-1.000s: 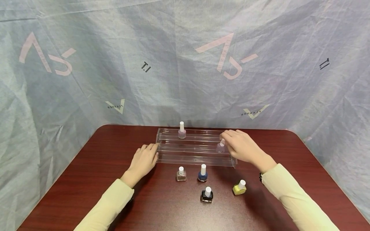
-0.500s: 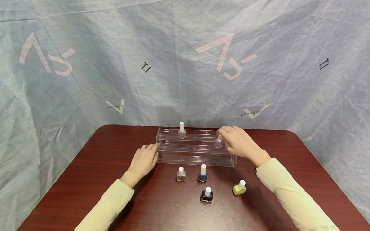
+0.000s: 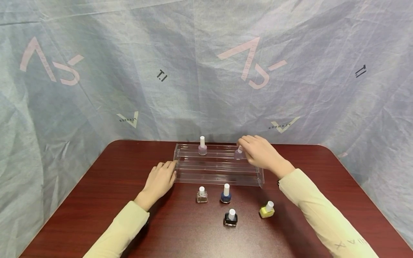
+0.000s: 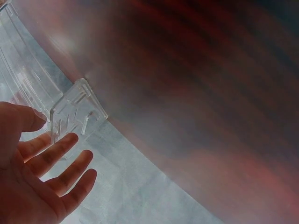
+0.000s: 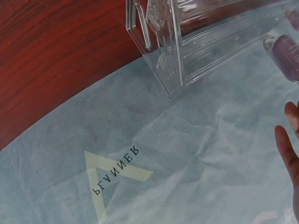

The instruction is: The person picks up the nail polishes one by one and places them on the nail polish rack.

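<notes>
My right hand (image 3: pixel 260 152) pinches the white cap of a purple nail polish bottle (image 3: pixel 238 154) above the right part of a clear tiered rack (image 3: pixel 216 177). The right wrist view shows this bottle (image 5: pixel 286 57) tilted, apart from the rack's end panel (image 5: pixel 156 51). A pinkish nail polish bottle (image 3: pixel 202 148) stands upright on the rack's top tier, left of centre. At the rack's left end, my left hand (image 3: pixel 159 181) rests with its fingertips against the side. Its fingers (image 4: pixel 74 175) look spread and fairly straight beside the clear end panel (image 4: pixel 77 109).
In front of the rack on the dark red table (image 3: pixel 180 233) stand a glittery beige bottle (image 3: pixel 202 197), a blue bottle (image 3: pixel 226 196), a black bottle (image 3: pixel 231 219) and a yellow bottle (image 3: pixel 266 211). A grey cloth (image 3: pixel 206 89) hangs behind the table.
My right hand has carried the purple nail polish bottle left and farther back, from the rack's right end toward its top tier. My left hand has stayed in place.
</notes>
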`<state>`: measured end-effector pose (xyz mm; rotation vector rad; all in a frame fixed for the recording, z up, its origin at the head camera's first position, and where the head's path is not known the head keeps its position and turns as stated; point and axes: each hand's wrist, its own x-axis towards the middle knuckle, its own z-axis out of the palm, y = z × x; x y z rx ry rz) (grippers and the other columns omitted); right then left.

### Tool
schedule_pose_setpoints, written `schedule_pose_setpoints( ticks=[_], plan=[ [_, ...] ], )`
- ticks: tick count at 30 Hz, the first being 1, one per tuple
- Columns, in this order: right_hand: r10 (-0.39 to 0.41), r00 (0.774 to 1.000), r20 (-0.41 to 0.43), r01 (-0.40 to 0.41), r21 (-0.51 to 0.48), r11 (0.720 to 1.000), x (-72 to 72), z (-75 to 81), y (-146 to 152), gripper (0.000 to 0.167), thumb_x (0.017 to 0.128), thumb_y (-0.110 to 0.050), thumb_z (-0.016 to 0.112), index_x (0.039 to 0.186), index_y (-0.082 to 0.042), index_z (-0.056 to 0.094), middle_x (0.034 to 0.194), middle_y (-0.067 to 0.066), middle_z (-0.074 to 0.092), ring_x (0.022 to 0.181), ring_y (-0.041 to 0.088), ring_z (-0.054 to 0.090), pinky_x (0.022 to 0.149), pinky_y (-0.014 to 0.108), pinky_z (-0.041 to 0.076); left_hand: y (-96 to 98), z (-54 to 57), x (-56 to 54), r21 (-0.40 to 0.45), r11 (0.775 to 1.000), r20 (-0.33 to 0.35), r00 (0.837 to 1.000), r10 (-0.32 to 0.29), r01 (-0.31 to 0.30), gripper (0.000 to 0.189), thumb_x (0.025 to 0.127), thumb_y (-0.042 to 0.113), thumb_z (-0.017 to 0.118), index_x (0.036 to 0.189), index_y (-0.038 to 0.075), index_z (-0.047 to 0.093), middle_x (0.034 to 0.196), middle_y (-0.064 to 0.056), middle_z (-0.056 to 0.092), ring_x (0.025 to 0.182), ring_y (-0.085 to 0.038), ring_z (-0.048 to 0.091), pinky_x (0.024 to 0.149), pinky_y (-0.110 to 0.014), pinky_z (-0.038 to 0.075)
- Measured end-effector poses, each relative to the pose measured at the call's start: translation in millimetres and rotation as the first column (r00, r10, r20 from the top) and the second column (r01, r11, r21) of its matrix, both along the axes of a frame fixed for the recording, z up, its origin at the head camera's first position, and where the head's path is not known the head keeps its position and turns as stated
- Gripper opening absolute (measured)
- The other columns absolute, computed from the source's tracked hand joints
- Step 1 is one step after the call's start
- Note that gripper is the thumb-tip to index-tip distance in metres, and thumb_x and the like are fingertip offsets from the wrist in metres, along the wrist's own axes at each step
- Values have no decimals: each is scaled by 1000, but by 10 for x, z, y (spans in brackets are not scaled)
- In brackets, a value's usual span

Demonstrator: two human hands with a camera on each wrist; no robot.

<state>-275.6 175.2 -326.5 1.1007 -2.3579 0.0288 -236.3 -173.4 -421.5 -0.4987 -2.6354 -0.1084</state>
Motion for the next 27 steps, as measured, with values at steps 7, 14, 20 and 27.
schedule_pose_setpoints(
  ticks=[7, 14, 20, 27],
  plan=[
    [-2, 1000, -28, 2, 0, 1000, -103, 17, -39, 12, 81, -1, 46, 84, -11, 52, 78, 1, 53, 74, 18, 53, 63, 31, 39, 3, -15, -15, 4, 1000, -9, 1000, -3, 3, 38, 87, 19, 59, 123, 8, 55, 113, -8, 62, 97, -31, 58, 75, -44, 48],
    [-12, 1000, -27, 12, -17, 1000, -203, 19, -60, 11, 82, -2, 46, 83, -11, 51, 77, 0, 53, 73, 18, 53, 65, 33, 41, 3, -22, -17, 2, 1000, -7, 1000, -3, 3, 39, 87, 20, 58, 124, 8, 54, 114, -8, 62, 97, -31, 58, 75, -43, 48],
    [-10, 1000, -25, 10, -15, 1000, -272, 11, -81, 11, 82, -2, 47, 86, -11, 53, 80, 1, 54, 77, 19, 54, 69, 35, 43, 1, -9, -5, 7, 1000, 12, 1000, 1, -1, 39, 87, 20, 58, 125, 8, 54, 115, -8, 61, 99, -31, 58, 75, -44, 48],
    [-38, 999, 10, 38, -16, 999, -359, -36, -108, 15, 79, 1, 48, 89, -10, 54, 82, 1, 57, 81, 19, 57, 72, 36, 45, 0, -5, -2, 8, 1000, 3, 1000, 2, -2, 39, 87, 19, 58, 124, 8, 54, 115, -8, 61, 99, -31, 58, 76, -44, 48]
  ],
)
